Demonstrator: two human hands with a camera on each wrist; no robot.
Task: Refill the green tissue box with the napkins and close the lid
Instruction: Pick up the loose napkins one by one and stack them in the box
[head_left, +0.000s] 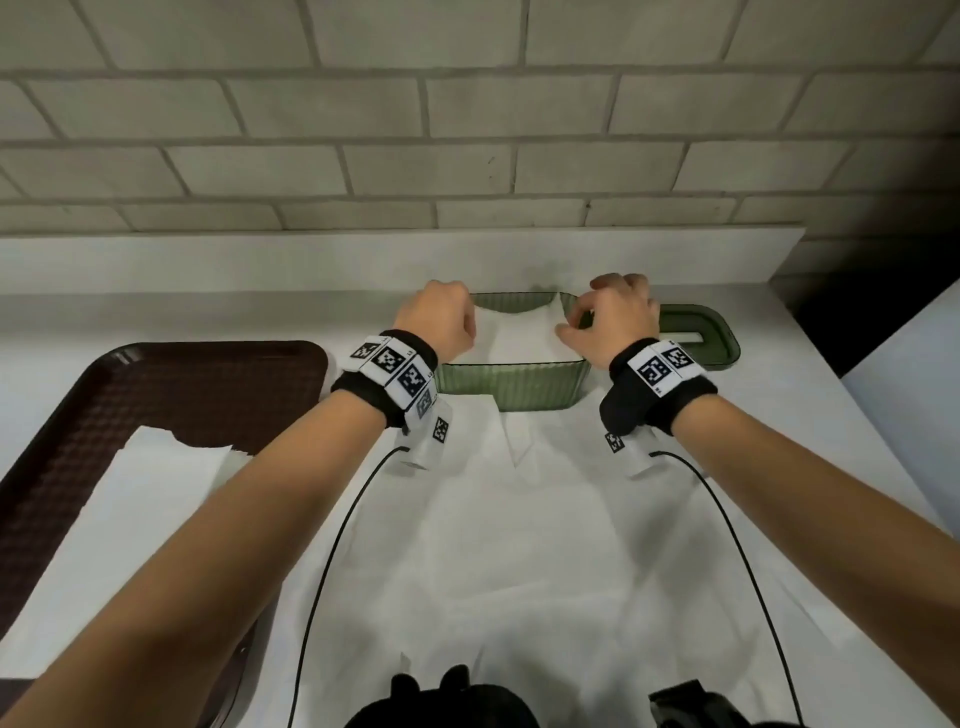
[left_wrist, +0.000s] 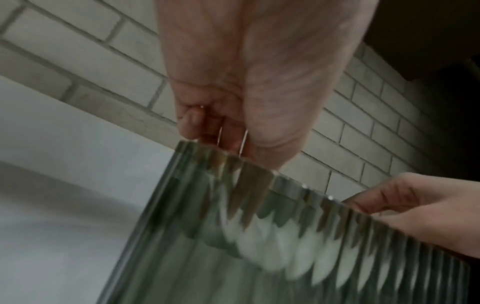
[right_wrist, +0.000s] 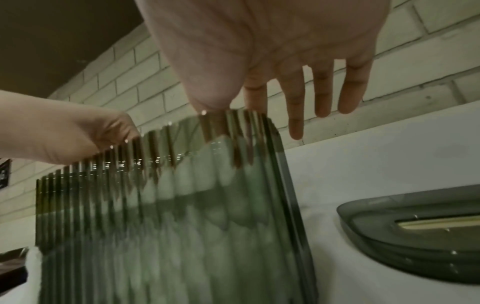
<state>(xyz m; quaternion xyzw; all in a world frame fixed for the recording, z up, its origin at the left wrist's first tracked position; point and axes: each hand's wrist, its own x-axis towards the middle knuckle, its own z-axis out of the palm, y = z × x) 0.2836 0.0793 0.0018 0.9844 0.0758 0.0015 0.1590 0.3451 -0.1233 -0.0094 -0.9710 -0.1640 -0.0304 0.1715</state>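
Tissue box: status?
Both hands, left and right, pinching napkins into open green box. Lid off, right of box. Nothing obstructing.

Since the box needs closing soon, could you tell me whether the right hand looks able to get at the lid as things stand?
Probably yes. The lid lies flat on the counter just right of the box, beside the right hand, with nothing on top of it. That hand is pinching a napkin and would need to let go first.
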